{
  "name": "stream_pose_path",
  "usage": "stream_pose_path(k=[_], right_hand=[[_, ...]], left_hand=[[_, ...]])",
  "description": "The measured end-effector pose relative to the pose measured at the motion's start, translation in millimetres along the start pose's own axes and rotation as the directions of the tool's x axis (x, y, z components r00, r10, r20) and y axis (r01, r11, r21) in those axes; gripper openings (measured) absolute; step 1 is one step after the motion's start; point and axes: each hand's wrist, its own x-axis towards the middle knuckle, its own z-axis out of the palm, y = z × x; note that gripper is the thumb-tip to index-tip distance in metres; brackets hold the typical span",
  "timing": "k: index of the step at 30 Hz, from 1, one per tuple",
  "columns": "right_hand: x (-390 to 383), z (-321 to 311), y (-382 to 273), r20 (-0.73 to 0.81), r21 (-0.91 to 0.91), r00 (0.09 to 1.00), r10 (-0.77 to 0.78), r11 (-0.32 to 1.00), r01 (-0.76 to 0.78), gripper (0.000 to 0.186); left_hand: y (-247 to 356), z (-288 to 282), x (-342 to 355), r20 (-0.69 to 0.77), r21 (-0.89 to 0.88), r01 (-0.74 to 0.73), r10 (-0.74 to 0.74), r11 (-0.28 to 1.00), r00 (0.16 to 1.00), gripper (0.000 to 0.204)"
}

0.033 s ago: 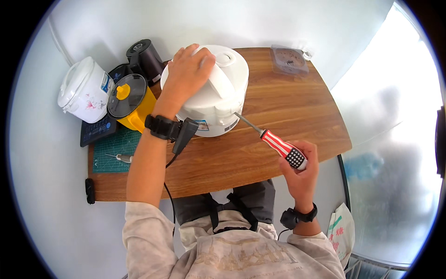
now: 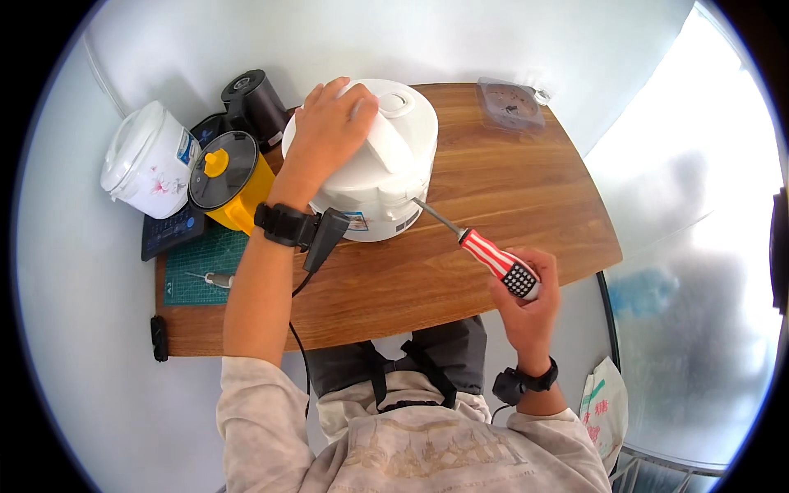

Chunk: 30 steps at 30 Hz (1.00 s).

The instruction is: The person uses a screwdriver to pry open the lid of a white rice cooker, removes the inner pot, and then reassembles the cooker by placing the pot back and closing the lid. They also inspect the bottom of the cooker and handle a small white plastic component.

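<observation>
My left hand (image 2: 337,123) lies on top of the white cooker (image 2: 357,177), which stands on the table (image 2: 509,189) ahead of me; I cannot tell whether its fingers grip the lid handle (image 2: 390,148) or only press. My right hand (image 2: 530,296) grasps the screwdriver (image 2: 498,256), its tip at the cooker's near right rim. For control, I should brace the cooker firmly, seat the tip squarely and apply light, even force.

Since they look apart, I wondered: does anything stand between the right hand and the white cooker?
Only the screwdriver, held in the right hand and pointing at the white cooker; nothing else visible stands between.
</observation>
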Motion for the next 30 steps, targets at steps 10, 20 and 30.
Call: stream_pose_path(k=[10,20,30], right_hand=[[2.0,-11.6,-11.1,0.141,-0.233,0.968,0.206,0.958,-0.170,0.035],[-4.0,1.3,-3.3,-0.018,0.041,0.990,-0.142,0.989,0.143,0.040],[-9.7,-11.7,-5.9,0.091,-0.159,0.995,0.028,0.987,-0.013,0.038]], left_hand=[[2.6,-1.7,-1.5,0.021,0.000,0.028,-0.028,1.000,0.999,0.039],[6.6,-5.2,-3.8,0.033,-0.002,0.055,-0.055,0.998,0.998,0.040],[5.4,-3.1,-2.6,0.009,0.002,0.029,-0.029,1.000,1.000,0.039]])
